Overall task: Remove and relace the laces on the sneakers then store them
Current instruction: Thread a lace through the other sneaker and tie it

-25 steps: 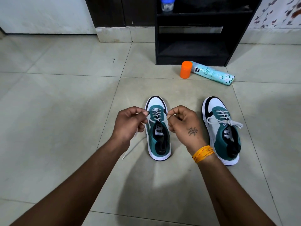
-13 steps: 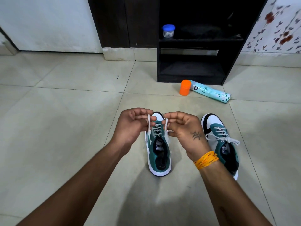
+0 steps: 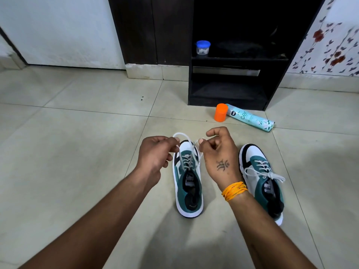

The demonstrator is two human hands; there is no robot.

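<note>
Now my left hand (image 3: 155,152) and right hand (image 3: 219,154) each pinch a white lace (image 3: 182,137) end above the left sneaker (image 3: 187,183); right sneaker (image 3: 261,177) sits tied beside it.

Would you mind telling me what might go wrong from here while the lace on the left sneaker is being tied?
1. The left hand and right hand only pinch the white lace near its loop; a loose grip could let the loop slip and the knot fail.
2. Pulling upward may lift or tip the left sneaker, since nothing holds it down.
3. The right forearm hangs over the tied right sneaker and might nudge it.
</note>
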